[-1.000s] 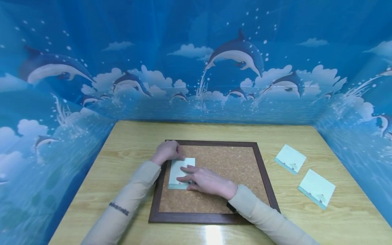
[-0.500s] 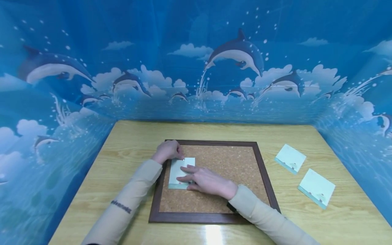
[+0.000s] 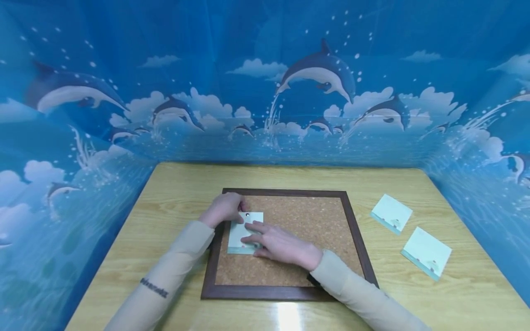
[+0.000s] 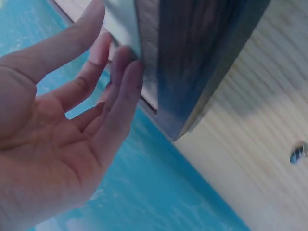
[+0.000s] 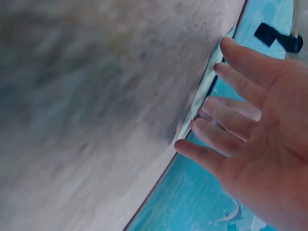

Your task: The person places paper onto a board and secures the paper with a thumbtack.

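A pale green paper note (image 3: pixel 237 239) lies on the left part of a corkboard (image 3: pixel 310 225) with a dark brown frame. A small shiny pin head (image 3: pixel 247 214) shows near the note's top edge. My left hand (image 3: pixel 227 209) is over the board's upper left corner, thumb and fingers parted beside the pin. In the left wrist view, nothing sits between the left fingers (image 4: pixel 127 86). My right hand (image 3: pixel 285 246) rests on the note with its fingers spread and straight. The right wrist view has those fingertips (image 5: pixel 180 145) along the note's surface, palm raised.
Two more pale green notes (image 3: pixel 391 214) (image 3: pixel 426 253) lie on the wooden table (image 3: pixel 182 184) right of the board. A blue dolphin-print curtain (image 3: pixel 265 151) stands behind and at both sides. A tiny shiny thing (image 4: pixel 297 153) is on the wood in the left wrist view.
My left thumb and fingers have parted and drawn back slightly left, letting go of the pin, whose head now shows on the note. The right hand has stayed almost still.
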A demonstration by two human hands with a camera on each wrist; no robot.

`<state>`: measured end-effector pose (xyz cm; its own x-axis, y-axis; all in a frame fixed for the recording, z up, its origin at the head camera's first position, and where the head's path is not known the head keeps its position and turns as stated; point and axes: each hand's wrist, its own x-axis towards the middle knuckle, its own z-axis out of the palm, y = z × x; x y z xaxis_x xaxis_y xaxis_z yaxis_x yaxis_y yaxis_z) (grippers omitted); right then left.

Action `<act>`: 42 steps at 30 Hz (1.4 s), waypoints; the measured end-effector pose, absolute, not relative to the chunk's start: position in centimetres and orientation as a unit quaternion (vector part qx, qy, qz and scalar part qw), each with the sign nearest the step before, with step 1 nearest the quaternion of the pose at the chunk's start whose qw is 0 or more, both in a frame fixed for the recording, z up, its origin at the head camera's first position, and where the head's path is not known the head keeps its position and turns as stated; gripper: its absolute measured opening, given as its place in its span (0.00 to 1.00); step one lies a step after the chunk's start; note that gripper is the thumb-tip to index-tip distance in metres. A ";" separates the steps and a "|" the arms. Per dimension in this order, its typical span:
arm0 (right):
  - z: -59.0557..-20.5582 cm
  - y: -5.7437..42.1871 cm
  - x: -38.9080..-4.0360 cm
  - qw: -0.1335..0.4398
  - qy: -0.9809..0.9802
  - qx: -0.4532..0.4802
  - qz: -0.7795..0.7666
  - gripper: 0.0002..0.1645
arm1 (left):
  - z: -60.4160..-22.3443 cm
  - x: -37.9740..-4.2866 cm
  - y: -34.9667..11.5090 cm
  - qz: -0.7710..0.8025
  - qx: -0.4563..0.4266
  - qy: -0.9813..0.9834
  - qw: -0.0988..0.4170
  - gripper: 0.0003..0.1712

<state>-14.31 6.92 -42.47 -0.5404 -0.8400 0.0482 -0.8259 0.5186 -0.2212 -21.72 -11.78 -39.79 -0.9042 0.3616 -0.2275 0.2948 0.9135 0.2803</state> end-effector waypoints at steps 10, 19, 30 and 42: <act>-41.4 12.2 -13.5 -0.024 0.896 -0.413 -0.163 0.22 | -39.9 -16.4 -12.2 0.103 0.234 0.959 0.120 0.30; -39.7 21.7 -12.9 -0.159 0.937 -0.261 -0.170 0.21 | -40.4 -12.3 -13.9 0.146 0.250 0.950 0.113 0.29; -40.0 39.1 -10.8 -0.097 0.987 -0.040 -0.123 0.30 | -41.7 -8.2 -14.9 0.178 0.289 0.938 0.072 0.34; -42.9 46.2 -9.4 0.127 0.988 0.049 -0.072 0.58 | -42.5 -7.2 -14.9 0.182 0.289 0.939 0.049 0.40</act>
<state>-9.37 46.16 -42.86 -0.9632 0.0779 -0.2571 0.1143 0.9849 -0.1299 -7.22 -14.90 -42.47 -0.8280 0.5606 0.0129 0.5249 0.7666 0.3700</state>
